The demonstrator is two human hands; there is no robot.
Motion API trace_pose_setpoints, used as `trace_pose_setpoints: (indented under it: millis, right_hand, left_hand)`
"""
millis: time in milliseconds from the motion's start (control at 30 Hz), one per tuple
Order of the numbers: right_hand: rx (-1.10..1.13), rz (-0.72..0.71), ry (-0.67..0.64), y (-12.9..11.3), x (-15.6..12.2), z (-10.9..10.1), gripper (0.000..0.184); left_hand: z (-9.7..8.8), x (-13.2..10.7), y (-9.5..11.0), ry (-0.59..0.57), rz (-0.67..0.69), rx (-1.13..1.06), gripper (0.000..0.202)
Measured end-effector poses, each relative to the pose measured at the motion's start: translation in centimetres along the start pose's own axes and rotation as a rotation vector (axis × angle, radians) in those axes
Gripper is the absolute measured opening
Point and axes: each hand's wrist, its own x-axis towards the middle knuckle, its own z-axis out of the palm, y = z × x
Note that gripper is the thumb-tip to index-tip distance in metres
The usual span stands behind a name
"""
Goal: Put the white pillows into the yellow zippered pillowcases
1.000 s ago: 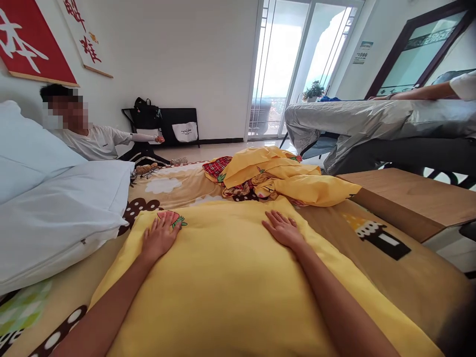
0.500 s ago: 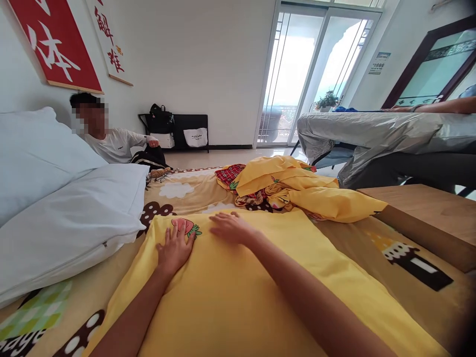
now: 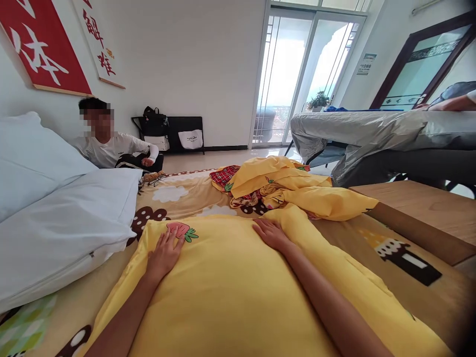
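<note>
Lying beneath left hand [image 3: 163, 254] and right hand [image 3: 273, 235] — both flat, outstretched — yellow pillow [image 3: 223, 287].

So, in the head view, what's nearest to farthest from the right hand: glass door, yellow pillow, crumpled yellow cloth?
1. Yellow pillow: directly under the right hand.
2. Crumpled yellow cloth: just beyond the pillow.
3. Glass door: far back, across the room.

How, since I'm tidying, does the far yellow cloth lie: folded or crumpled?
Crumpled: the far yellow cloth lies in an uneven heap with irregular creases.
</note>
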Motion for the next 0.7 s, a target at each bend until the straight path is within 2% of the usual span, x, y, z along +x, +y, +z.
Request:
trace_pose_setpoints:
  millis: [100, 167, 267, 333, 433, 500, 533, 600, 633, 700]
  right_hand:
    - [-0.014, 0.087, 0.04, 1.3, -0.5, 1.0, 0.059]
    - [-0.018, 0.098, 0.069, 1.2, -0.8, 1.1, 0.057]
    - [-0.013, 0.072, 0.08, 1.5, -2.3, 0.3, 0.057]
    - [-0.012, 0.031, 0.066, 2.2, -3.7, -0.9, 0.055]
    - [-0.017, -0.013, 0.072, 2.3, -5.4, -3.2, 0.059]
    - [0.011, -0.038, 0.123, 0.9, -5.4, -4.4, 0.061]
    - [0.047, -0.061, 0.154, -0.2, -5.1, -4.6, 0.06]
    - [0.145, -0.115, 0.18, -2.5, -4.1, -3.9, 0.056]
    - [0.193, -0.135, 0.169, -3.5, -3.6, -3.1, 0.054]
    - [0.245, -0.142, 0.125, -4.6, -2.7, -1.1, 0.053]
  left_hand:
    - [-0.3, -0.8, 1.4, -0.015, -0.093, -0.001, 0.066]
    - [-0.6, -1.8, 2.1, 0.037, -0.099, 0.093, 0.063]
    - [-1.9, -3.1, 2.8, 0.1, -0.016, 0.288, 0.055]
    - [-3.6, -3.1, 3.8, 0.075, 0.087, 0.368, 0.055]
    - [-6.4, -2.2, 7.8, 0.026, 0.276, 0.4, 0.061]
    - [-6.9, -1.5, 11.7, 0.054, 0.41, 0.357, 0.057]
    - [-6.4, -1.3, 13.7, 0.099, 0.448, 0.32, 0.055]
    - [-4.2, -1.1, 16.6, 0.202, 0.515, 0.248, 0.052]
    - [-2.7, -1.1, 17.4, 0.188, 0.549, 0.21, 0.051]
    - [0.2, -1.1, 17.7, 0.132, 0.557, 0.154, 0.049]
